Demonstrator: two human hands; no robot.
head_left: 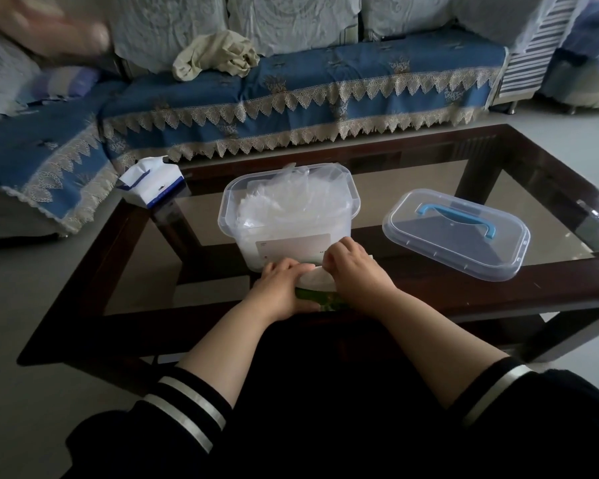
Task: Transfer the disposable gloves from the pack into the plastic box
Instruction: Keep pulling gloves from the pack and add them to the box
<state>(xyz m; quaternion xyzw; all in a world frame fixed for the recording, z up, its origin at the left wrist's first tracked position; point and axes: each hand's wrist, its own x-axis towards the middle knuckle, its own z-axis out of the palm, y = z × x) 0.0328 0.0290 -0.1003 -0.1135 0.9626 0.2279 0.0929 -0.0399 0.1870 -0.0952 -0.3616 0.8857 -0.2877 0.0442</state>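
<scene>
A clear plastic box (pixel 284 233) stands open on the glass table, holding a loose heap of thin transparent gloves (pixel 284 198) that rises to its rim. Just in front of it lies the green glove pack (pixel 329 300), mostly hidden under my hands. My left hand (pixel 284 288) lies on the pack's left side with its fingers curled around it. My right hand (pixel 353 267) pinches a pale wad of gloves (pixel 317 280) at the pack's top.
The box's clear lid (pixel 457 233) with a blue handle lies to the right. A white and blue tissue pack (pixel 151 184) sits at the table's far left corner. A blue lace-trimmed sofa (pixel 291 105) runs behind the dark-framed glass table (pixel 498 295).
</scene>
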